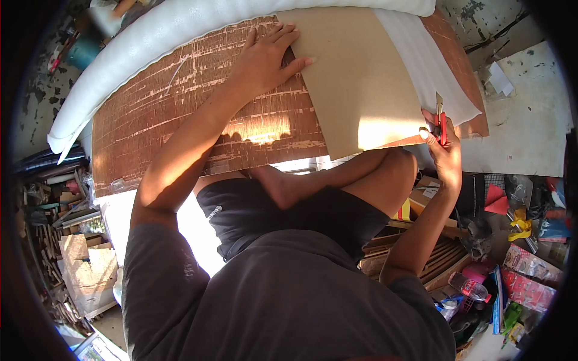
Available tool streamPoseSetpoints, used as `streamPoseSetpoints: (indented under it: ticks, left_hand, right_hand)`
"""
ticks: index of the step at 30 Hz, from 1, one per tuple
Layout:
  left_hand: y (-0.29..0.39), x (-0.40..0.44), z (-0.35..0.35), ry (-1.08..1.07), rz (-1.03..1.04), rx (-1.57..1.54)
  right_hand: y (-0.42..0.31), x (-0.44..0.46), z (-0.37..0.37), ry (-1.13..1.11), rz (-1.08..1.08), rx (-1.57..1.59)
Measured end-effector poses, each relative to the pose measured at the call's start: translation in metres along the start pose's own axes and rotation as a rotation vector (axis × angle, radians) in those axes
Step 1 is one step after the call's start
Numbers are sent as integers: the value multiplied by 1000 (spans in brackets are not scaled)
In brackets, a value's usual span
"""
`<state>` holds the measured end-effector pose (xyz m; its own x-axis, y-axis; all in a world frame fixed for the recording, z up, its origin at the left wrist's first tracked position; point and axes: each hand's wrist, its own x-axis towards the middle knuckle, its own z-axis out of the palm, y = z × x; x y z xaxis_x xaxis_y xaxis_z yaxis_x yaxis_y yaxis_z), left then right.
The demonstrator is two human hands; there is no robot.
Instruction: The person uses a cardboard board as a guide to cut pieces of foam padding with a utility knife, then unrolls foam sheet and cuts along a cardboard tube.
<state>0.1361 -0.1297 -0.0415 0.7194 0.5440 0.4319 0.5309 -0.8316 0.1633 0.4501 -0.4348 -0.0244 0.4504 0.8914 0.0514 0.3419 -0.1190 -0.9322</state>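
Note:
A tan cardboard sheet (355, 72) lies on a worn brown wooden board (211, 90). My left hand (265, 60) rests spread over the board, its fingertips at the cardboard's left edge. In my right hand (442, 144) is a red utility knife (441, 126), its blade pointing up and away from me; the thumb is by the cardboard's right front corner. A strip of white foam (415, 66) shows beneath the cardboard's right side.
A thick white foam roll (180, 39) curves along the board's far edge. Wood scraps and a torn cardboard box (89, 274) are at the left. At the right are a pale panel (527, 126), a plastic bottle (469, 287) and mixed clutter.

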Motion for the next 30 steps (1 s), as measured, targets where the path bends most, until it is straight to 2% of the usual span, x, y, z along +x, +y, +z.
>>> streamPoseSetpoints:
  ticks: [14,26,30]
  left_hand:
    - [0,-1,2,-5,-11,1]
    - [-1,-1,2,14,20,-12]
    - [-1,0,1,26,27,-16]
  right_hand:
    - [7,1,-1,-1,-35,10]
    - [0,0,0,14,32,-10]
    - [3,1,0,2,-24,4]
